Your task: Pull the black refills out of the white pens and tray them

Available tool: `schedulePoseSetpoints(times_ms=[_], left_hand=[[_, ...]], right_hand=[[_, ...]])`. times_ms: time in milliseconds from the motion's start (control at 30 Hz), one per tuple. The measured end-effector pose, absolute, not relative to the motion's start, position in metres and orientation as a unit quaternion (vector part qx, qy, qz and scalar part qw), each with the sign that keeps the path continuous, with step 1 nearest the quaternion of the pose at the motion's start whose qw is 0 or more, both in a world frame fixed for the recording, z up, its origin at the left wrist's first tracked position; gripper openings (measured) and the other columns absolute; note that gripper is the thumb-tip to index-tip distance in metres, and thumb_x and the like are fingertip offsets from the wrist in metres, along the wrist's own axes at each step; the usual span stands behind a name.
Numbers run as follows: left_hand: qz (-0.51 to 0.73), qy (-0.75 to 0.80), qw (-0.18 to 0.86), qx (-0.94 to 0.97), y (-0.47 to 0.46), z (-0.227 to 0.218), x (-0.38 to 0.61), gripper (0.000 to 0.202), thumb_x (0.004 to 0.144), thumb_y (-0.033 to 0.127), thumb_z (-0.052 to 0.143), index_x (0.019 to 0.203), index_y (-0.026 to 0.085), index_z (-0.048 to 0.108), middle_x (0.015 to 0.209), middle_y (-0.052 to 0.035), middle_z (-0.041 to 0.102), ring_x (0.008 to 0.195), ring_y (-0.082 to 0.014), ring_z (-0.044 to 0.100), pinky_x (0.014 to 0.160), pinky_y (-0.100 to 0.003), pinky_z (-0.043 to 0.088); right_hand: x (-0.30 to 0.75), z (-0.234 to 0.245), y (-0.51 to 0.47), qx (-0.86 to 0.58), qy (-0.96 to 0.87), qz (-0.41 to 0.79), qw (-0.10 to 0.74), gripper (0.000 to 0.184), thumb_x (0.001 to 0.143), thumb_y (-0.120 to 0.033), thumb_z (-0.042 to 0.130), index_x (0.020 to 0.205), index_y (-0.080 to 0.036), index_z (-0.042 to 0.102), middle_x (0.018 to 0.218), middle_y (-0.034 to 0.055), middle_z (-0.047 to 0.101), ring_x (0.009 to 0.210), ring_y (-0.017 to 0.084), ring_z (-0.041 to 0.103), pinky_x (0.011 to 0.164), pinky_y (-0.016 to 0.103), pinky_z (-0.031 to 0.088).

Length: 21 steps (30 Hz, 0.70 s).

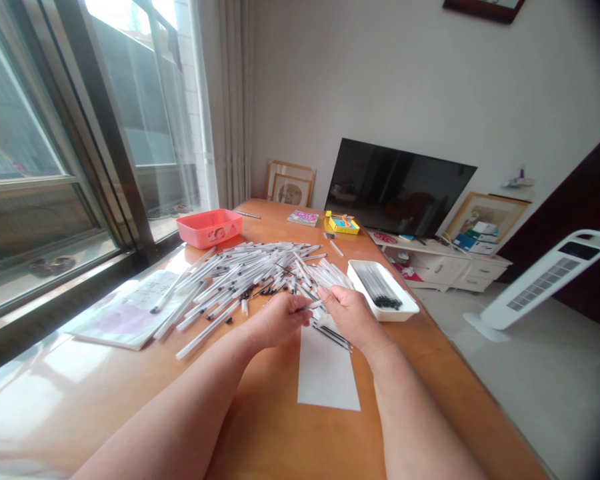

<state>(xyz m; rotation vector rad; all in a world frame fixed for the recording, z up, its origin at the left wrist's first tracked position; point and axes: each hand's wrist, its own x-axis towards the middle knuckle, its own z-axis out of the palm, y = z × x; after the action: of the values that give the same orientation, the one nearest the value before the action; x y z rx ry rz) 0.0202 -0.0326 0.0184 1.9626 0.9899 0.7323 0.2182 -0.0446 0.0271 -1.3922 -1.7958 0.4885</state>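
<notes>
My left hand [285, 320] pinches a whitish translucent pen barrel [313, 306] over the top of a white paper sheet. Close beside it, my right hand [347, 312] has its thumb and fingers closed on a thin dark stick [307, 293] that looks like a pen refill; the fingers partly hide where it meets the barrel. Several dark refills [333, 337] lie on the paper [329, 380] below my hands. Beyond them spreads a large heap of white pen barrels [250, 270], with small black pieces among them.
A white tray [405, 310] of black-ended pens stands to the right. Behind the heap are a red plastic box [210, 229], a booklet [303, 218] and a yellow box [344, 225]. On the left, a notebook [125, 317] lies by the window. The wooden table's right edge [460, 360] drops to the floor.
</notes>
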Motion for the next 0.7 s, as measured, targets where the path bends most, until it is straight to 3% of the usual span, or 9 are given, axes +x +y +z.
schedulePoseSetpoints(times_ms=[200,300,467,600,700], left_hand=[[0.281,0.401,0.403,0.773,-0.0309,0.02,0.0198,0.029,0.089,0.037,0.051,0.084,0.016,0.07,0.076,-0.0026,0.066,0.071,-0.0162,0.055,0.069,-0.027,0.042],[0.289,0.4,0.409,0.768,-0.0295,0.0183,0.0191,0.029,0.089,0.036,0.051,0.086,0.015,0.07,0.077,-0.003,0.066,0.072,-0.0162,0.055,0.069,-0.027,0.042],[0.277,0.408,0.371,0.787,-0.0309,0.016,0.0204,0.026,0.089,0.035,0.051,0.077,0.017,0.066,0.074,-0.0016,0.065,0.07,-0.0158,0.054,0.068,-0.026,0.041],[0.272,0.419,0.338,0.797,-0.0336,0.0162,0.0224,0.025,0.088,0.034,0.051,0.074,0.018,0.062,0.071,-0.0004,0.063,0.068,-0.0153,0.053,0.066,-0.026,0.039],[0.276,0.41,0.338,0.801,-0.0346,0.0177,0.0231,0.025,0.089,0.034,0.05,0.073,0.018,0.062,0.07,-0.0002,0.063,0.068,-0.0152,0.053,0.066,-0.026,0.039]], right_hand=[[0.2191,0.0326,-0.0459,-0.527,-0.69,0.28,0.41,0.048,0.097,-0.062,0.04,0.076,-0.021,0.057,0.065,-0.0002,0.056,0.061,0.016,0.05,0.06,0.028,0.039],[0.2197,0.0332,-0.0464,-0.506,-0.691,0.304,0.417,0.039,0.096,-0.057,0.045,0.084,-0.022,0.058,0.07,-0.0006,0.059,0.061,0.015,0.051,0.06,0.027,0.04],[0.2191,0.0273,-0.0442,-0.529,-0.718,0.211,0.4,0.037,0.094,-0.052,0.052,0.072,-0.022,0.05,0.061,-0.0033,0.049,0.06,0.014,0.043,0.058,0.026,0.035],[0.2179,0.0249,-0.0426,-0.557,-0.714,0.168,0.391,0.049,0.093,-0.058,0.051,0.062,-0.022,0.041,0.057,-0.0036,0.042,0.059,0.013,0.038,0.055,0.026,0.03],[0.2179,0.0271,-0.0428,-0.564,-0.702,0.187,0.392,0.053,0.092,-0.064,0.048,0.061,-0.022,0.043,0.056,-0.003,0.043,0.059,0.014,0.039,0.056,0.027,0.031]])
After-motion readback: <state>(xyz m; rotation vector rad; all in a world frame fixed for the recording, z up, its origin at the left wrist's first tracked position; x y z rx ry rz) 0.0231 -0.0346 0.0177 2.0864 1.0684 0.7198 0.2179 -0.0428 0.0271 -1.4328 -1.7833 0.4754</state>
